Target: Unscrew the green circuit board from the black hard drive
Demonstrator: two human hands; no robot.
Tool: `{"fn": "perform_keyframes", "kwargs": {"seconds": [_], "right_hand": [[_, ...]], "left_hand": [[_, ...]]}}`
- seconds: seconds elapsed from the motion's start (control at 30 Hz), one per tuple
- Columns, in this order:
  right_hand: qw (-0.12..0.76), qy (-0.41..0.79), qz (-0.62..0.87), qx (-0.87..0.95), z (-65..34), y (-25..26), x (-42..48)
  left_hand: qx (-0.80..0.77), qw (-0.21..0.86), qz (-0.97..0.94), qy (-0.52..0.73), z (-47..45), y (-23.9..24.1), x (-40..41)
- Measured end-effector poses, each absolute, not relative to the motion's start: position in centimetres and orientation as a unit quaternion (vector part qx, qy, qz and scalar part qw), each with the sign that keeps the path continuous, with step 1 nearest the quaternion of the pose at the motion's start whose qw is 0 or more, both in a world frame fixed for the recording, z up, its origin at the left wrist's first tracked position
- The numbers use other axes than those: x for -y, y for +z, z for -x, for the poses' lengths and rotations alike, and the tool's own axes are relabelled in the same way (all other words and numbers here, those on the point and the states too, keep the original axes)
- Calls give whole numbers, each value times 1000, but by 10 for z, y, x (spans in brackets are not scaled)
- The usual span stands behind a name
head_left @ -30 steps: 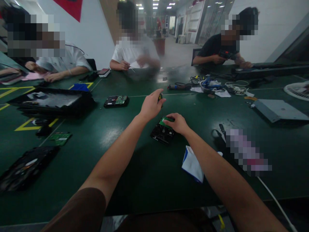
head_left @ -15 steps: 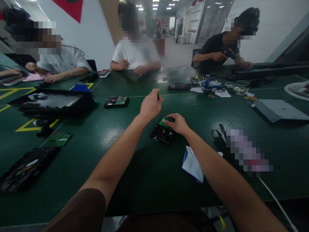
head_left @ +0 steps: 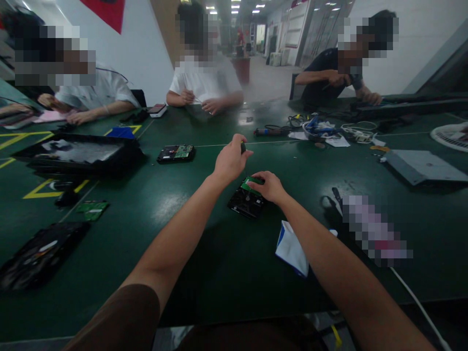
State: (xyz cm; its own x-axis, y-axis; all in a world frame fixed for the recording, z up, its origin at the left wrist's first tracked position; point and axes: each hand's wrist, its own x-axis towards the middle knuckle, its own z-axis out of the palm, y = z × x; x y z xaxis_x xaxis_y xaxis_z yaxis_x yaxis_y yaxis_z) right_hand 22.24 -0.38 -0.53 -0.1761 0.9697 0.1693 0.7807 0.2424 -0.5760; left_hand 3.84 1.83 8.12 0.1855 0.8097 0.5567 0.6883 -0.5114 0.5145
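A black hard drive (head_left: 245,202) with a green circuit board (head_left: 252,183) at its far end lies on the dark green table. My left hand (head_left: 232,157) is above the drive's far edge, fingers closed round a screwdriver (head_left: 243,146); its handle shows dark between thumb and fingers, and its tip is hard to make out. My right hand (head_left: 271,187) grips the drive at its far right corner, the thumb lying over the green board. The fingertips at the far side are partly hidden.
A white and blue cloth (head_left: 291,249) lies beneath my right forearm. Another hard drive (head_left: 176,153) sits beyond my left arm, with a black tray (head_left: 80,151) farther left. A grey metal box (head_left: 427,165) stands at the right. Co-workers sit across the table.
My left hand has turned slightly, so the screwdriver handle shows differently between its fingers. My right hand and the hard drive stay in place. The co-worker at the right has shifted their hand.
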Motion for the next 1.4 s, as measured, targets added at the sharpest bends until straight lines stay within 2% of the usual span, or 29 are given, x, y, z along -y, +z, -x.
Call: {"fn": "perform_keyframes", "kwargs": {"seconds": [0.2, 0.43, 0.67, 1.03, 1.4], "right_hand": [[263, 180, 582, 748, -223, -5, 4], [260, 187, 583, 747, -223, -4, 4], [261, 187, 578, 750, -223, -7, 3], [261, 176, 583, 749, -223, -6, 4], [258, 182, 586, 746, -222, -1, 6]], "left_hand": [[-501, 24, -767, 401, -28, 85, -23], [-476, 57, -776, 409, -30, 78, -28], [-474, 41, -788, 392, -31, 76, -28], [-530, 56, -757, 378, -38, 80, -20], [-471, 58, -800, 368, -34, 82, -21]]}}
